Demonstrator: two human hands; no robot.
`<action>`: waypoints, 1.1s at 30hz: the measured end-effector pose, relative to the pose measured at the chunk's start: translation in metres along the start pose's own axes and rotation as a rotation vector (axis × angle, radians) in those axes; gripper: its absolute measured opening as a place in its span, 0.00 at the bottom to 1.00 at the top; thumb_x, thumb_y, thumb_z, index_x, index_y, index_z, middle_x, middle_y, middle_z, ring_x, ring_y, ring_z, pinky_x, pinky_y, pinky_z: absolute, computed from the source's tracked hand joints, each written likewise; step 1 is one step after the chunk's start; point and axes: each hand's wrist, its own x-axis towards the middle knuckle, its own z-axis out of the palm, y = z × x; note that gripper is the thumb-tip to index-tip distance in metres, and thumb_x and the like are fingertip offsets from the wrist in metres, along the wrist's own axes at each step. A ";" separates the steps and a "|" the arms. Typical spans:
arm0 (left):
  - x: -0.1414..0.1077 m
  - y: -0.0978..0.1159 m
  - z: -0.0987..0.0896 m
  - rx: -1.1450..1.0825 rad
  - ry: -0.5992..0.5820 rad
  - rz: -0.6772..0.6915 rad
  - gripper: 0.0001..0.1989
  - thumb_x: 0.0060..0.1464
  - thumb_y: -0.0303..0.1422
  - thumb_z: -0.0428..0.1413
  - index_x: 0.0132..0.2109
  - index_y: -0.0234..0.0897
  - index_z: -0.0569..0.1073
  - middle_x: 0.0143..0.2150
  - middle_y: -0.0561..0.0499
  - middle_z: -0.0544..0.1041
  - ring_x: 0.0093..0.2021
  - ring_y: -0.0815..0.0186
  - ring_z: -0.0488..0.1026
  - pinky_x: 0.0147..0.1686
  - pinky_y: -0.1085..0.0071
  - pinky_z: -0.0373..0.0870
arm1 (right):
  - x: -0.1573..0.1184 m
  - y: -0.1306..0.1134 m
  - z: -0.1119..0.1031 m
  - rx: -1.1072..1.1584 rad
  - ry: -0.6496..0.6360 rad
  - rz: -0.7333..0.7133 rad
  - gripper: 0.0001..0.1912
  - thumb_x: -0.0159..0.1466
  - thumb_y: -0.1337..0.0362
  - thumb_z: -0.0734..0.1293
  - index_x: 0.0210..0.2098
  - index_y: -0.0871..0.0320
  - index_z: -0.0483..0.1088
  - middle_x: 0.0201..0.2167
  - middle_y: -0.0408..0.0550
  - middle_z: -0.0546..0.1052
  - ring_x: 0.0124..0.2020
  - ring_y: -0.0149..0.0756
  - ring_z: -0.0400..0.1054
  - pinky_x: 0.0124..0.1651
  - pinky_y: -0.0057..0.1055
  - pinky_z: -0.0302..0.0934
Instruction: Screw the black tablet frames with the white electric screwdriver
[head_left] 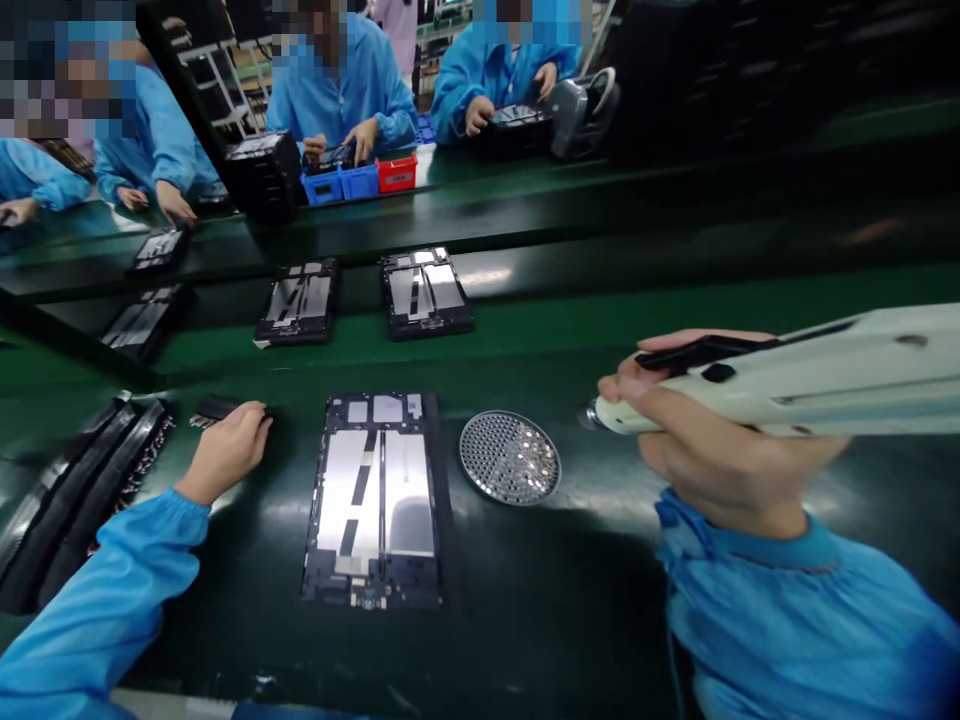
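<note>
My right hand (720, 460) is wrapped round a pale green electric screwdriver (840, 370) with a black lever. Its metal tip (590, 415) points left, above the bench and to the right of a round metal dish (510, 457) full of small holes. An opened tablet (375, 500) lies flat left of the dish, its silvery battery area and black frame facing up. At the left, my left hand (231, 450) is closed on a short black piece with a fringed edge (217, 408); my fingers partly hide it. The hand touches neither tablet nor dish.
Several black strips with thin wires (82, 490) lie at the far left. More opened tablets (427, 290) lie on the line beyond. Across it, co-workers (341, 90) in blue handle devices near blue bins (341, 185) and a red bin (397, 173). A dark post (75, 340) slants at left.
</note>
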 end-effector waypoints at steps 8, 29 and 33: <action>0.055 0.069 0.008 -0.386 0.041 -0.020 0.14 0.62 0.42 0.55 0.38 0.37 0.80 0.45 0.48 0.82 0.43 0.62 0.80 0.44 0.68 0.80 | -0.001 -0.003 0.005 0.029 0.003 0.039 0.11 0.49 0.66 0.75 0.32 0.58 0.74 0.27 0.44 0.75 0.28 0.37 0.73 0.37 0.41 0.72; 0.101 0.132 0.065 -0.518 -0.284 0.580 0.16 0.67 0.35 0.51 0.53 0.32 0.78 0.59 0.41 0.77 0.63 0.50 0.68 0.63 0.48 0.66 | -0.009 0.001 0.001 -0.027 -0.108 0.062 0.10 0.54 0.65 0.74 0.37 0.51 0.75 0.27 0.41 0.74 0.29 0.37 0.71 0.37 0.41 0.70; 0.097 0.124 0.063 -0.343 -0.355 0.638 0.22 0.69 0.37 0.46 0.62 0.31 0.71 0.67 0.43 0.68 0.67 0.45 0.62 0.65 0.45 0.61 | -0.010 0.004 0.009 0.055 -0.066 -0.005 0.10 0.53 0.68 0.74 0.35 0.53 0.74 0.25 0.40 0.71 0.26 0.35 0.69 0.31 0.38 0.68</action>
